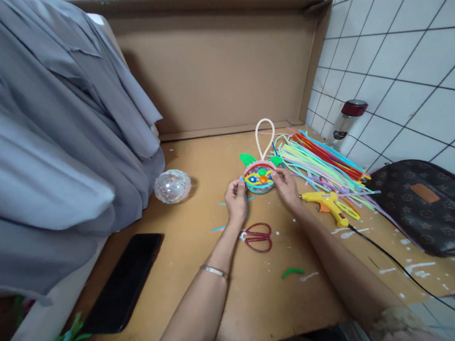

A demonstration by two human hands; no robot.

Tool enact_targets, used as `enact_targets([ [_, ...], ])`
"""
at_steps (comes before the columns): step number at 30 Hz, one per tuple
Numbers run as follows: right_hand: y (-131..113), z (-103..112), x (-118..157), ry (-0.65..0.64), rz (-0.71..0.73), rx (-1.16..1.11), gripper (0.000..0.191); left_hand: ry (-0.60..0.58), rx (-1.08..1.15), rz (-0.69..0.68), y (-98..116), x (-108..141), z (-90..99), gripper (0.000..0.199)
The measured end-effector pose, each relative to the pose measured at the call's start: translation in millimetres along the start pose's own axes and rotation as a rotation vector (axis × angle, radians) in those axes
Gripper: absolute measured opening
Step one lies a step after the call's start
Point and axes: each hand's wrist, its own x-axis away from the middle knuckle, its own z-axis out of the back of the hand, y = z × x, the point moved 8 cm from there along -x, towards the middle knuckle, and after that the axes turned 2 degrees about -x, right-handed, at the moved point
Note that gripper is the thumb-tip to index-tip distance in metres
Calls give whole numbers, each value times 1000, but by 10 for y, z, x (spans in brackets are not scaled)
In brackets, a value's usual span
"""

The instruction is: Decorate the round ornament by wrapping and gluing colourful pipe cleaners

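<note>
We had a yellow glue gun (325,202), red-handled scissors (257,238), grey cloth (34,118), white black-lined tiles (401,55), and a dark-brown bag (439,203) with tan motifs.

Legible text, brands and numbers: none. Glue gun (328,201), small label, unreadable; bag (440,208), patterned, any lettering too small to read.
</note>
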Motion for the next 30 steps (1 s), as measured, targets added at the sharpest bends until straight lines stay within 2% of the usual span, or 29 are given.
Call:
enact_targets([
  [9,10,0,1,-31,-5,27,57,29,-27,-5,11,4,27,39],
  [30,29,48,-32,4,-16,25,57,53,-47,-41,10,-21,69,32],
])
